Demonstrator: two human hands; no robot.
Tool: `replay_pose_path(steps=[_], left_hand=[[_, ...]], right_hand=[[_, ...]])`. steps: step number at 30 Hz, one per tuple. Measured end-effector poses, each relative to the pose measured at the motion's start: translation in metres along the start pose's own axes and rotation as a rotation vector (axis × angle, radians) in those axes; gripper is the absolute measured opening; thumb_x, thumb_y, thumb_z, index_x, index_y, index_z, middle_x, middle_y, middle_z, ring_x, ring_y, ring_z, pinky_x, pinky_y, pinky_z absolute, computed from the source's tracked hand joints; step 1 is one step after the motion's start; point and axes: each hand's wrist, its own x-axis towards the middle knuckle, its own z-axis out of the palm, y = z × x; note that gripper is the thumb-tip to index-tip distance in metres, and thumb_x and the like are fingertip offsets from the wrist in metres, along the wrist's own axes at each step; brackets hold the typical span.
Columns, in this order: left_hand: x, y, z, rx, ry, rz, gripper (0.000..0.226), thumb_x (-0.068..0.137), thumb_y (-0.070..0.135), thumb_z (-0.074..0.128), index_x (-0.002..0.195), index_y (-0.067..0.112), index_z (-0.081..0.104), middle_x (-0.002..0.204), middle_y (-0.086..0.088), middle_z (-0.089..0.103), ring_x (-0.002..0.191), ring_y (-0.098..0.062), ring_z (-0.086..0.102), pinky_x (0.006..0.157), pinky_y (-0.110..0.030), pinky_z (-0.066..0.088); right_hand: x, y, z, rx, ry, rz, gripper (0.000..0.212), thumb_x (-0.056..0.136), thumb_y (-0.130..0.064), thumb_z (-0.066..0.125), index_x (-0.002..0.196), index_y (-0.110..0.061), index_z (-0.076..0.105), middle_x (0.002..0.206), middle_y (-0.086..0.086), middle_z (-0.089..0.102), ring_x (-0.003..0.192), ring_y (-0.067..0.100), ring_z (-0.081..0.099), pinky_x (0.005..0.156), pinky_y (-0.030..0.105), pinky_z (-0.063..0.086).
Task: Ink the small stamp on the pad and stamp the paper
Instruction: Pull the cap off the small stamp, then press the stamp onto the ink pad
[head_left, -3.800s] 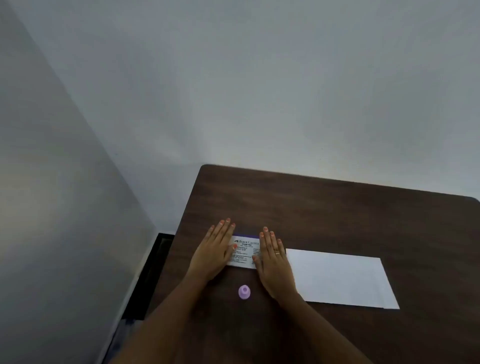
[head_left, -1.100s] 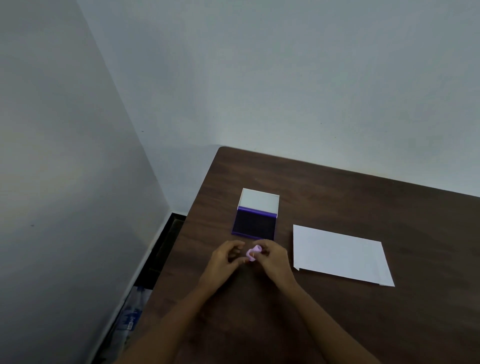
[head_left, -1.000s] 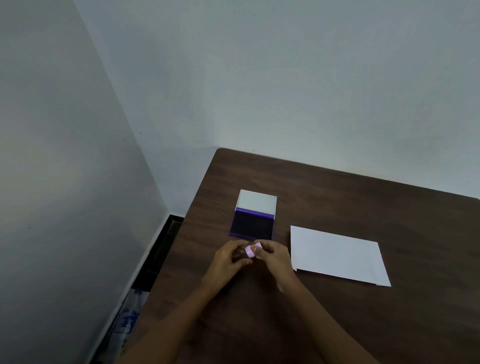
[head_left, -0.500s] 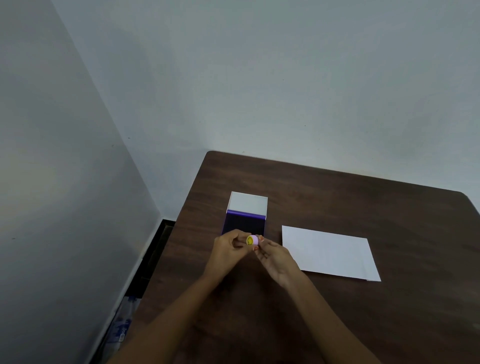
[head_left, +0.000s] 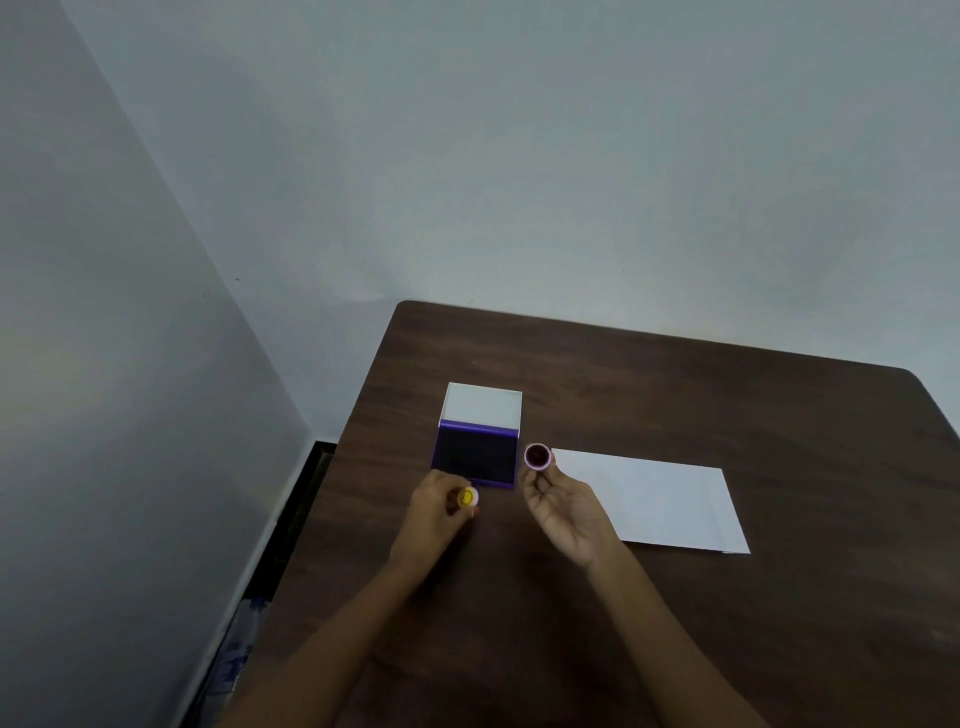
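Observation:
An open ink pad (head_left: 475, 457) with a dark purple surface lies on the brown table (head_left: 675, 374), its white lid (head_left: 480, 402) tipped back behind it. A white paper (head_left: 660, 499) lies flat to its right. My left hand (head_left: 436, 514) pinches the small stamp (head_left: 467, 497), yellow end towards me, just in front of the pad. My right hand (head_left: 566, 506), palm up, holds a round pink cap (head_left: 537, 456) with a dark inside at its fingertips, between the pad and the paper's left edge. The two pieces are apart.
Grey walls meet in a corner behind and to the left of the table. The table's left edge drops to a dark gap by the floor (head_left: 291, 499).
The pad's lid was opened after the earliest frame. Both hands held the stamp together in front of the pad. They have now pulled apart, each with one piece; the right hand moved right.

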Motion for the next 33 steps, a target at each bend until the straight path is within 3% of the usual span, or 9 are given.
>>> replay_pose_path(steps=[3,6,10,14,17,20,25,29,33], left_hand=[[-0.002,-0.004,0.007,0.126,-0.107,0.031,0.026,0.080,0.014,0.066,0.104,0.016,0.059,0.115,-0.004,0.054,0.098,-0.012,0.053,0.086,-0.025,0.046],[-0.003,-0.006,0.012,0.245,-0.187,0.056,0.030,0.082,0.014,0.063,0.111,0.016,0.056,0.121,-0.004,0.050,0.106,-0.015,0.050,0.089,-0.026,0.043],[0.000,-0.008,0.012,0.260,-0.237,0.044,0.038,0.081,0.015,0.064,0.117,0.016,0.052,0.124,-0.005,0.047,0.111,-0.016,0.047,0.095,-0.031,0.043],[0.000,-0.013,0.008,0.171,-0.198,0.026,0.039,0.077,0.027,0.068,0.113,0.020,0.053,0.115,-0.001,0.053,0.102,-0.012,0.051,0.085,-0.027,0.046],[0.003,-0.017,0.000,0.071,0.008,0.006,0.013,0.082,0.034,0.062,0.087,0.029,0.051,0.090,0.003,0.056,0.079,-0.005,0.053,0.067,-0.020,0.044],[0.012,-0.029,-0.009,0.074,0.169,0.042,0.013,0.084,0.029,0.060,0.093,0.027,0.050,0.094,0.003,0.055,0.084,-0.007,0.053,0.074,-0.025,0.047],[0.027,-0.052,-0.010,0.157,0.082,0.045,0.055,0.084,0.030,0.061,0.131,0.014,0.038,0.138,-0.010,0.044,0.126,-0.019,0.039,0.105,-0.038,0.033],[0.028,-0.061,-0.004,0.255,0.102,0.117,0.061,0.086,0.033,0.057,0.137,0.015,0.029,0.144,-0.010,0.038,0.133,-0.020,0.032,0.109,-0.037,0.024],[0.030,-0.063,-0.002,0.280,0.108,0.141,0.061,0.086,0.034,0.056,0.138,0.015,0.028,0.144,-0.009,0.038,0.133,-0.019,0.032,0.109,-0.032,0.019]], right_hand=[[-0.005,-0.002,0.004,0.032,-0.050,0.017,0.036,0.068,0.003,0.058,0.104,0.003,0.053,0.101,0.022,0.061,0.075,0.027,0.069,0.058,0.028,0.060],[-0.005,-0.003,0.004,0.043,-0.083,0.009,0.043,0.063,0.006,0.065,0.105,0.004,0.054,0.094,0.024,0.066,0.072,0.029,0.070,0.058,0.029,0.060],[-0.002,-0.005,0.002,-0.006,-0.097,-0.022,0.031,0.069,0.004,0.058,0.100,0.003,0.057,0.085,0.022,0.072,0.074,0.026,0.070,0.058,0.028,0.059],[0.004,-0.009,0.001,-0.139,-0.083,-0.082,0.020,0.070,0.001,0.060,0.087,-0.002,0.071,0.086,0.014,0.075,0.081,0.022,0.072,0.060,0.027,0.059],[0.014,-0.011,0.003,-0.522,0.048,-0.242,0.013,0.080,-0.009,0.061,0.085,-0.014,0.072,0.091,0.004,0.073,0.087,0.016,0.069,0.068,0.023,0.057],[0.025,-0.008,0.003,-1.141,0.310,-0.485,0.012,0.080,-0.023,0.067,0.091,-0.022,0.066,0.091,-0.008,0.065,0.087,0.007,0.058,0.065,0.013,0.043],[0.053,0.009,0.006,-1.568,0.242,-0.764,0.018,0.082,-0.008,0.063,0.100,-0.006,0.066,0.102,0.012,0.068,0.086,0.012,0.056,0.070,0.009,0.039],[0.071,0.023,0.011,-1.758,0.146,-0.844,0.015,0.086,-0.009,0.058,0.098,-0.003,0.065,0.104,0.016,0.068,0.093,0.019,0.060,0.080,0.021,0.044],[0.082,0.030,0.007,-1.891,0.094,-0.859,0.018,0.087,-0.010,0.056,0.103,-0.005,0.062,0.107,0.016,0.067,0.099,0.022,0.060,0.083,0.022,0.042]])
